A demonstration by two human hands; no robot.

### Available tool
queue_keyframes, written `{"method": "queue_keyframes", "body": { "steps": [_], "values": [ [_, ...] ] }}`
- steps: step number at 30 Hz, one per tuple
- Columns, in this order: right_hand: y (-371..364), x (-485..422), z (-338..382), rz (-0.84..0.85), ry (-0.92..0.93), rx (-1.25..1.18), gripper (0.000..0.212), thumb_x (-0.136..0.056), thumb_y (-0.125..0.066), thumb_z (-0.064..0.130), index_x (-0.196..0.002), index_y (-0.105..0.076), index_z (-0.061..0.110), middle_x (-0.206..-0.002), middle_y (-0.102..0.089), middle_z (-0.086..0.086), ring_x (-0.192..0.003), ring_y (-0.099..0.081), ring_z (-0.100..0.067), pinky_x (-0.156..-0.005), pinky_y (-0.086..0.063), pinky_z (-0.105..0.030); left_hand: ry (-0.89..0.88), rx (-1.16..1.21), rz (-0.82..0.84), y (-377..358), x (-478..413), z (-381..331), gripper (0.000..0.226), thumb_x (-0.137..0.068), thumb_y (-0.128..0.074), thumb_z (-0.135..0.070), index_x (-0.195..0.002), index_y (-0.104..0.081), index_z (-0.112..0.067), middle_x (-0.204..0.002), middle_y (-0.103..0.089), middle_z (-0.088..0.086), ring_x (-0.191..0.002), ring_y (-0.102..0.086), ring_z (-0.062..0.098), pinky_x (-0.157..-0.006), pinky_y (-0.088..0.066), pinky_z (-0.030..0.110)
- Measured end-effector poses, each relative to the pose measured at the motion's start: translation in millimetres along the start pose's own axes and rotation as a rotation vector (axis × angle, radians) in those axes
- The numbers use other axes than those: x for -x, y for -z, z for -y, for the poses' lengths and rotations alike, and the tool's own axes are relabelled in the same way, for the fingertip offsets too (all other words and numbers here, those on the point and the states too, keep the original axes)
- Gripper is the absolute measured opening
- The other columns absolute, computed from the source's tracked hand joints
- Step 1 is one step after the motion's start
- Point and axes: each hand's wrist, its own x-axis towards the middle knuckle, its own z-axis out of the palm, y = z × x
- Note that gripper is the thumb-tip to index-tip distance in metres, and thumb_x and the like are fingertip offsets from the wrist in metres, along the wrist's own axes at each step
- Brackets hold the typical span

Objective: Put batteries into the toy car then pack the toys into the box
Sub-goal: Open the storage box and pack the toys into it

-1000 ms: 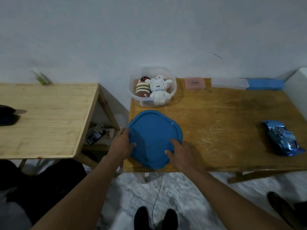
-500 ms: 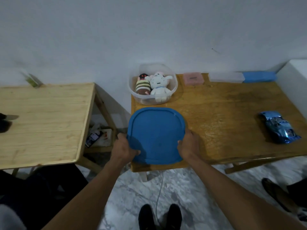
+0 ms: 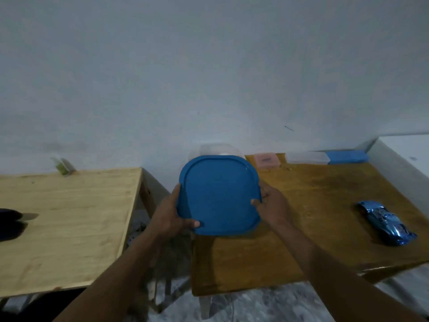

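I hold a blue square lid [image 3: 219, 194] in the air with both hands. My left hand [image 3: 169, 214] grips its left edge, thumb on top near the front corner. My right hand [image 3: 271, 205] grips its right edge. The lid hangs in front of the clear plastic box [image 3: 214, 148] at the back of the dark wooden table [image 3: 313, 205], hiding most of the box and the plush toys in it. A shiny blue toy car [image 3: 385, 223] lies on the table at the right, away from both hands.
A pink case [image 3: 265, 160], a clear flat case [image 3: 306, 157] and a blue flat case [image 3: 347, 156] lie along the wall. A lighter wooden table [image 3: 69, 224] stands to the left with a black object [image 3: 9, 223] on it. A white surface [image 3: 406, 149] rises at far right.
Both hands lifted the lid off the table's front edge and carried it up and back until it covers the box from view. The toy car stayed put.
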Motion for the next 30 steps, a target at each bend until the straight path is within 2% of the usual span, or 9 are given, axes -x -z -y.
{"method": "queue_keyframes", "body": {
  "steps": [4, 8, 12, 17, 20, 23, 25, 27, 30],
  "values": [
    [5, -36, 10, -0.026, -0.001, -0.079, 0.045, -0.086, -0.065, 0.007, -0.128, -0.056, 0.022, -0.093, -0.065, 0.003, -0.083, -0.059, -0.014, -0.07, -0.047, -0.025, -0.043, -0.044, -0.055, 12, -33, -17, 0.11, -0.059, -0.089, -0.033, -0.147, -0.023, -0.027, -0.126, -0.052, -0.008, -0.115, -0.053, 0.016, -0.091, -0.054, 0.036],
    [6, -80, 14, -0.008, 0.039, -0.101, 0.048, -0.085, -0.065, 0.008, -0.129, -0.055, 0.023, -0.084, -0.061, 0.007, -0.078, -0.058, -0.013, -0.063, -0.046, -0.021, -0.03, -0.024, -0.123, 13, -66, -25, 0.111, -0.062, -0.089, -0.025, -0.149, -0.02, -0.024, -0.122, -0.05, -0.009, -0.116, -0.05, 0.019, -0.094, -0.052, 0.039],
    [4, -121, 11, 0.047, 0.028, -0.085, 0.049, -0.085, -0.065, 0.008, -0.131, -0.055, 0.021, -0.1, -0.069, 0.001, -0.086, -0.063, -0.015, -0.073, -0.054, -0.028, -0.008, -0.034, -0.155, 12, -99, -30, 0.098, -0.065, -0.087, -0.02, -0.144, -0.03, -0.022, -0.109, -0.052, -0.012, -0.105, -0.053, 0.015, -0.085, -0.052, 0.028],
    [-4, -154, 8, 0.121, 0.005, -0.087, 0.042, -0.087, -0.06, 0.004, -0.126, -0.057, 0.018, -0.089, -0.065, 0.003, -0.081, -0.062, -0.015, -0.072, -0.054, -0.029, 0.054, -0.035, -0.212, 8, -133, -24, 0.081, -0.072, -0.082, -0.026, -0.14, -0.038, -0.018, -0.103, -0.053, -0.009, -0.093, -0.054, 0.013, -0.071, -0.048, 0.019],
    [-15, -165, 3, 0.162, -0.016, -0.119, 0.047, -0.088, -0.062, 0.007, -0.133, -0.052, 0.017, -0.102, -0.066, 0.001, -0.089, -0.061, -0.016, -0.076, -0.054, -0.028, 0.088, -0.057, -0.206, 10, -148, -16, 0.083, -0.072, -0.082, -0.026, -0.142, -0.037, -0.016, -0.105, -0.052, -0.008, -0.094, -0.051, 0.011, -0.067, -0.045, 0.016],
    [-23, -174, 2, 0.22, -0.022, -0.185, 0.042, -0.082, -0.071, 0.012, -0.122, -0.059, 0.017, -0.109, -0.068, 0.001, -0.088, -0.061, -0.011, -0.067, -0.052, -0.02, 0.133, -0.082, -0.154, 12, -161, -3, 0.09, -0.072, -0.082, -0.03, -0.144, -0.032, -0.013, -0.107, -0.05, -0.007, -0.095, -0.05, 0.011, -0.066, -0.044, 0.014],
    [-26, -179, 1, 0.321, -0.014, -0.203, 0.049, -0.072, -0.081, 0.013, -0.116, -0.06, 0.021, -0.112, -0.066, 0.002, -0.095, -0.062, -0.012, -0.068, -0.052, -0.017, 0.146, -0.09, -0.137, 14, -169, 3, 0.092, -0.072, -0.082, -0.031, -0.145, -0.03, -0.009, -0.109, -0.049, -0.007, -0.097, -0.048, 0.01, -0.069, -0.044, 0.015],
    [-30, -187, -3, 0.395, -0.032, -0.157, 0.064, -0.064, -0.087, 0.018, -0.119, -0.056, 0.023, -0.116, -0.059, 0.003, -0.105, -0.059, -0.016, -0.078, -0.053, -0.023, 0.156, -0.092, -0.114, 19, -179, 7, 0.089, -0.072, -0.082, -0.031, -0.143, -0.034, -0.009, -0.109, -0.049, -0.008, -0.097, -0.049, 0.01, -0.069, -0.044, 0.013],
    [-34, -195, -9, 0.423, -0.056, -0.099, 0.084, -0.059, -0.088, 0.03, -0.132, -0.045, 0.029, -0.125, -0.051, 0.006, -0.113, -0.053, -0.016, -0.093, -0.051, -0.033, 0.171, -0.104, -0.029, 25, -190, 12, 0.102, -0.062, -0.086, -0.044, -0.143, -0.033, -0.011, -0.117, -0.056, -0.003, -0.103, -0.056, 0.016, -0.081, -0.055, 0.03]
  ]
}}
